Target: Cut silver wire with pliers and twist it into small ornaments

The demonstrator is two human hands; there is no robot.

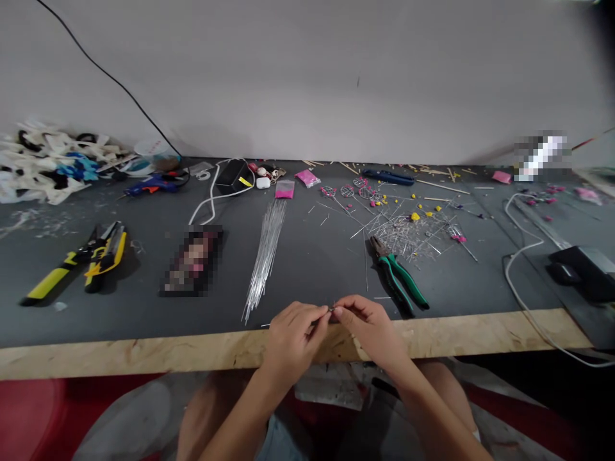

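Over the table's front edge, my left hand and my right hand meet fingertip to fingertip. Both are closed in a pinch on a tiny thin piece that looks like wire; the fingers hide most of it. Green-handled pliers lie just beyond my right hand, jaws pointing away. A bundle of straight silver wires rests beyond my left hand. Cut wire pieces are scattered in a loose pile behind the pliers, with small yellow bits among them.
Yellow-and-black cutters, a blue glue gun and a pixelated dark rectangle are at left. Wire shapes with pink bits and a dark blue tool lie at the back. A white cable crosses the front edge at right.
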